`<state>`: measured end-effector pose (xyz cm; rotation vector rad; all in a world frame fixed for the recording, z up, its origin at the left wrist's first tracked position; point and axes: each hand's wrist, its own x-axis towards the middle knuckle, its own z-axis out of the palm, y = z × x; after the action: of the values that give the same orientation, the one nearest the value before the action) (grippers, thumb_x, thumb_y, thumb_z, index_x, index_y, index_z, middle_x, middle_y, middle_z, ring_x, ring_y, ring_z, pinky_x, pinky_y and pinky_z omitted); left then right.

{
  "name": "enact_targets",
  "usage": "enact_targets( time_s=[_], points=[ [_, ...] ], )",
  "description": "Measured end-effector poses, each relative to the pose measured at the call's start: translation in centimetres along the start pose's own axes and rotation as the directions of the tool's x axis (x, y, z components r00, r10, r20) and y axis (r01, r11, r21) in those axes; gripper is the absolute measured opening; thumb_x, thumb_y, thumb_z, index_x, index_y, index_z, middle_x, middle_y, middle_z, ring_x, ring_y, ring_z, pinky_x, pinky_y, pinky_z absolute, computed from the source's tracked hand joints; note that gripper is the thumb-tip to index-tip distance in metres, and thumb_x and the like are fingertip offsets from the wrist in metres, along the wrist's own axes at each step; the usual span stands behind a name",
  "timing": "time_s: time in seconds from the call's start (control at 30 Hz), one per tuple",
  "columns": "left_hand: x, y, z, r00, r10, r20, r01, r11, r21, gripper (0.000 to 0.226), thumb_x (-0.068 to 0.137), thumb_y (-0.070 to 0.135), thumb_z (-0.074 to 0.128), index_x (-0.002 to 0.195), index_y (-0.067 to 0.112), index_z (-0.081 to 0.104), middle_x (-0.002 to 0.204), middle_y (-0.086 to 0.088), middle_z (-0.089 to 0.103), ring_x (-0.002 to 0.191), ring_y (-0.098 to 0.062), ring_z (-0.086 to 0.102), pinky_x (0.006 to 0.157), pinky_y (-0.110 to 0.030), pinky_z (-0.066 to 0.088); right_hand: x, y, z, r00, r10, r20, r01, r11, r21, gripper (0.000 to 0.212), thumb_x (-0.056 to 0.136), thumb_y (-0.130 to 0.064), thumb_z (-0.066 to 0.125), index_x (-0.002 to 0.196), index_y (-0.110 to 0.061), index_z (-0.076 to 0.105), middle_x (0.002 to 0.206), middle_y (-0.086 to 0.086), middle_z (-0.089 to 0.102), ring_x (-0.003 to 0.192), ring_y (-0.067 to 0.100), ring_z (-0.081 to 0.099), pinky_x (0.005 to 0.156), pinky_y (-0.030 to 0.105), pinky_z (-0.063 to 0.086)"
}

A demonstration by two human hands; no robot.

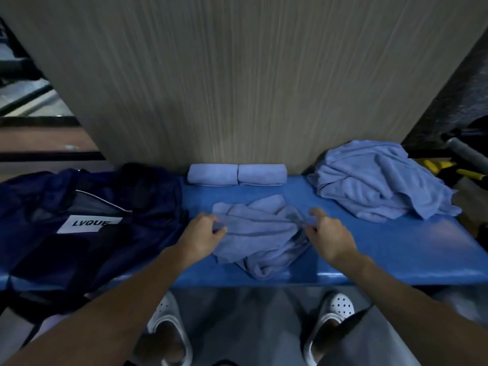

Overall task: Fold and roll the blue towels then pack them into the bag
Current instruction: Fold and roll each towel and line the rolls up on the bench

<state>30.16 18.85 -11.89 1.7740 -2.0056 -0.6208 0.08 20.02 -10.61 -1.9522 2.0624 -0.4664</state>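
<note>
A crumpled blue towel (257,233) lies in the middle of the blue bench (383,249). My left hand (202,235) pinches its left edge and my right hand (328,235) pinches its right edge. Two rolled blue towels (212,174) (262,174) lie side by side against the back wall. A heap of loose blue towels (375,180) sits at the right end of the bench. The dark navy bag (79,228), with a white label, lies slumped on the bench's left end.
A wood-grain wall panel (237,75) rises straight behind the bench. Yellow-handled tools (454,170) and a grey pipe lie past the right end. My feet in white perforated shoes (335,313) stand on the floor below the front edge.
</note>
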Motion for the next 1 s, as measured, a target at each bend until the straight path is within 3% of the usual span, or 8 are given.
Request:
enact_targets(
  time_s=[0.13, 0.3, 0.37, 0.47, 0.57, 0.63, 0.83, 1.0],
  points=[
    [0.5, -0.4, 0.9, 0.991, -0.132, -0.031, 0.135, 0.984, 0.117, 0.038, 0.091, 0.034, 0.063, 0.104, -0.001, 0.059, 0.111, -0.02, 0.054, 0.102, -0.039, 0.055, 0.09, -0.045, 0.048, -1.5, -0.9, 1.7, 0.974, 0.119, 0.194, -0.127, 0.992, 0.025, 0.031, 0.087, -0.045, 0.057, 0.089, -0.015, 0.065, 0.097, 0.014, 0.069, 0.099, 0.032, 0.064, 0.08, 0.035, 0.049],
    [0.8, 0.5, 0.8, 0.981, -0.192, 0.008, 0.188, 0.966, 0.179, 0.035, 0.092, 0.043, 0.057, 0.115, 0.017, 0.053, 0.108, -0.004, 0.064, 0.107, -0.031, 0.058, 0.1, -0.051, 0.038, -2.4, -3.2, 3.9, 0.967, 0.164, 0.196, -0.177, 0.983, 0.047, 0.041, 0.078, -0.065, 0.061, 0.087, -0.025, 0.066, 0.096, -0.002, 0.07, 0.104, 0.023, 0.062, 0.09, 0.036, 0.043],
    [0.9, 0.7, 0.6, 0.975, -0.216, 0.056, 0.207, 0.969, 0.135, 0.028, 0.089, 0.039, 0.06, 0.104, 0.015, 0.056, 0.097, -0.005, 0.066, 0.098, -0.03, 0.062, 0.095, -0.047, 0.044, -2.5, -4.1, 4.7, 0.959, 0.227, 0.168, -0.242, 0.967, 0.075, 0.043, 0.077, -0.062, 0.061, 0.099, -0.025, 0.067, 0.108, 0.001, 0.069, 0.111, 0.025, 0.059, 0.092, 0.037, 0.039],
    [0.8, 0.4, 0.4, 0.977, -0.208, 0.05, 0.209, 0.977, -0.029, 0.025, 0.086, 0.022, 0.066, 0.068, 0.013, 0.051, 0.067, -0.003, 0.057, 0.071, -0.024, 0.059, 0.064, -0.03, 0.048, -2.5, -5.0, 5.8, 0.949, 0.269, 0.164, -0.283, 0.956, 0.073, 0.035, 0.079, -0.053, 0.06, 0.095, -0.021, 0.063, 0.112, 0.002, 0.068, 0.113, 0.025, 0.056, 0.094, 0.037, 0.037],
    [0.7, 0.8, -0.5, 0.981, -0.187, -0.052, 0.18, 0.976, -0.121, 0.003, 0.087, 0.012, 0.066, 0.087, 0.011, 0.063, 0.078, 0.0, 0.059, 0.077, -0.017, 0.059, 0.066, -0.025, 0.043, -2.7, -5.7, 5.7, 0.965, 0.237, 0.112, -0.248, 0.963, 0.107, 0.018, 0.085, -0.039, 0.058, 0.088, -0.022, 0.059, 0.104, 0.002, 0.068, 0.11, 0.025, 0.055, 0.091, 0.036, 0.034],
    [0.8, 1.0, -1.4, 0.976, -0.168, -0.141, 0.143, 0.975, -0.169, 0.011, 0.087, 0.009, 0.065, 0.098, 0.011, 0.064, 0.079, 0.0, 0.059, 0.079, -0.02, 0.06, 0.07, -0.026, 0.044, -2.6, -5.6, 5.3, 0.975, 0.208, 0.072, -0.219, 0.954, 0.204, 0.009, 0.087, -0.03, 0.056, 0.082, -0.022, 0.057, 0.086, -0.001, 0.065, 0.099, 0.026, 0.057, 0.084, 0.035, 0.033],
    [1.2, 2.6, -5.0, 0.918, -0.155, -0.365, 0.033, 0.947, -0.321, 0.014, 0.089, 0.006, 0.064, 0.102, 0.011, 0.063, 0.083, 0.001, 0.059, 0.074, -0.012, 0.056, 0.068, -0.022, 0.045, -1.3, -4.0, 1.5, 0.978, 0.182, -0.104, -0.09, 0.813, 0.575, 0.026, 0.085, -0.009, 0.06, 0.068, -0.017, 0.042, 0.06, -0.003, 0.047, 0.061, 0.018, 0.048, 0.054, 0.023, 0.036],
    [1.4, 4.1, -8.0, 0.875, -0.113, -0.47, -0.089, 0.918, -0.387, 0.012, 0.089, 0.01, 0.068, 0.099, 0.014, 0.064, 0.08, 0.002, 0.06, 0.071, -0.004, 0.055, 0.068, -0.022, 0.046, 0.1, -3.0, -3.4, 0.959, 0.179, -0.219, 0.038, 0.687, 0.726, 0.028, 0.088, -0.002, 0.057, 0.069, -0.016, 0.041, 0.057, -0.002, 0.04, 0.053, 0.006, 0.037, 0.054, 0.024, 0.035]
  ],
)
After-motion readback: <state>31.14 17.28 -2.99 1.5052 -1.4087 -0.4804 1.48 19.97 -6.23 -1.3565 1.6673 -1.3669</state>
